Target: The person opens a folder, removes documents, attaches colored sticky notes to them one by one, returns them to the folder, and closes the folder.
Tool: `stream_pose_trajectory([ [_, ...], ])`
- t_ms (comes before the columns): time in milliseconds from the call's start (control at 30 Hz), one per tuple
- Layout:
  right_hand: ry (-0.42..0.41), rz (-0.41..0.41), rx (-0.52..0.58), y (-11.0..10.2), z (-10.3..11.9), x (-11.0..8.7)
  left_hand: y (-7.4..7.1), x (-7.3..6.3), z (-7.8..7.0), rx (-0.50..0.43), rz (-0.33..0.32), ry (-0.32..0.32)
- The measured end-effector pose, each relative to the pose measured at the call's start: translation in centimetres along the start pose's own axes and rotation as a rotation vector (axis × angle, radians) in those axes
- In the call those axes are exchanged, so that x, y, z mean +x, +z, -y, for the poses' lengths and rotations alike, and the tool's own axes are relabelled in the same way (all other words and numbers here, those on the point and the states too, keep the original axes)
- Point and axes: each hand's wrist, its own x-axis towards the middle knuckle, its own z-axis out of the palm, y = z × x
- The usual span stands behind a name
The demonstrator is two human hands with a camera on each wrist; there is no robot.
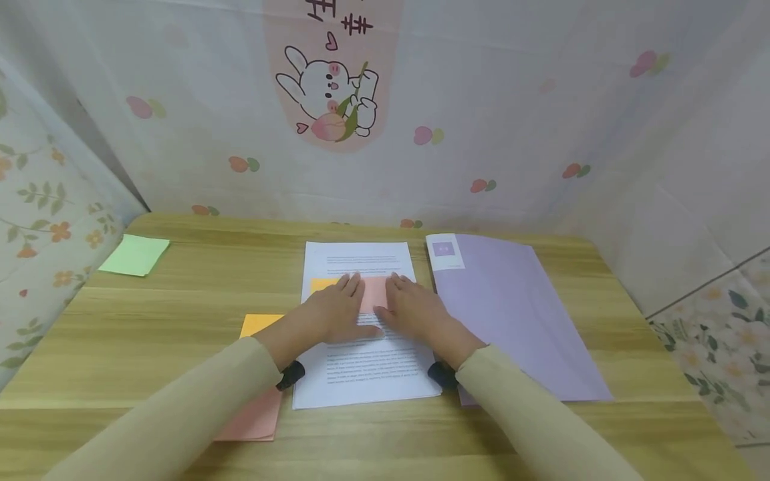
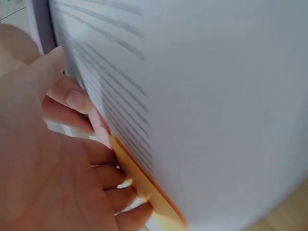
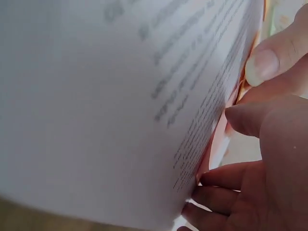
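Note:
A stack of printed white sheets (image 1: pixel 373 374) lies in front of me on the table. On its upper part are a pink sticky note (image 1: pixel 374 294) and, to the left, an orange sticky note (image 1: pixel 321 283), both partly covered by my hands. My left hand (image 1: pixel 333 310) presses down over these notes with straight fingers, its thumb pointing right across the text. My right hand (image 1: pixel 415 308) rests on the pink note's right side, fingers extended. In the left wrist view, fingertips (image 2: pixel 127 195) touch the orange note along the page.
A purple folder (image 1: pixel 505 307) with a white label lies right of the sheets. Green sticky notes (image 1: pixel 135 256) sit at the far left. An orange pad (image 1: pixel 261 323) and a pink pad (image 1: pixel 255 417) lie partly under my left forearm. A patterned curtain (image 1: pixel 457 87) hangs behind the table.

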Motion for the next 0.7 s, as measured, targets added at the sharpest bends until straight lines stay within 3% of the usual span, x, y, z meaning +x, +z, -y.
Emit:
stream_pose_trajectory([
  [233, 0.046, 0.010, 0.092, 0.1, -0.1, 0.1, 0.9, -0.9, -1.1, 0.057, -0.051, -0.029],
  [333, 0.044, -0.009, 0.159, 0.1, -0.3, -0.2, 1.4, -2.4, -2.9, 0.114, -0.071, -0.022],
  [500, 0.095, -0.064, 0.296, -0.7, -0.2, -1.5, 2.5, -4.9, -6.7, 0.150, -0.093, 0.067],
  [700, 0.166, -0.147, 0.453, -1.6, 0.1, -3.2, 4.0, -6.0, -9.3, 0.295, -0.169, 0.090],
])
